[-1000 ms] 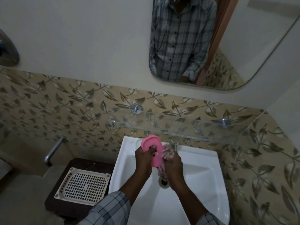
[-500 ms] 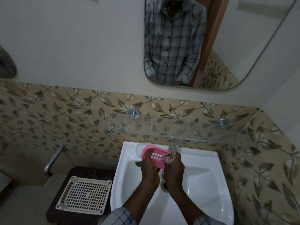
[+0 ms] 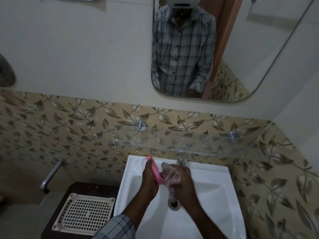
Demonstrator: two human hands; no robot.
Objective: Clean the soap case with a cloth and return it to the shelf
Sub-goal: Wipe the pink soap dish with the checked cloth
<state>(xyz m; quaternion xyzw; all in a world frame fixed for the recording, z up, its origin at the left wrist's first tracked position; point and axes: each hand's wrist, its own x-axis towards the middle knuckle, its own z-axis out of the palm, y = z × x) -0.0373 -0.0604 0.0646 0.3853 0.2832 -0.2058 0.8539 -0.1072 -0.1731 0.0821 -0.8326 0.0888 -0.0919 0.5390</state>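
Note:
Over the white sink (image 3: 214, 195), my left hand (image 3: 149, 178) grips the pink soap case (image 3: 156, 171), which is turned edge-on so only its thin rim shows. My right hand (image 3: 183, 178) holds a crumpled pinkish cloth (image 3: 170, 171) pressed against the case's right face; a tail of the cloth hangs toward the drain (image 3: 174, 204). The glass shelf (image 3: 189, 144) runs along the leaf-patterned tiles just above and behind both hands.
A tap (image 3: 182, 161) rises behind my right hand under the shelf. Left of the sink a dark stool carries a cream perforated tray (image 3: 84, 214). A metal pipe (image 3: 51, 175) juts from the wall on the left. A mirror (image 3: 224, 49) hangs above.
The soap case has turned from showing its slotted inside to edge-on. My right hand with the cloth has shifted onto the case's right side. The view has tilted upward a little.

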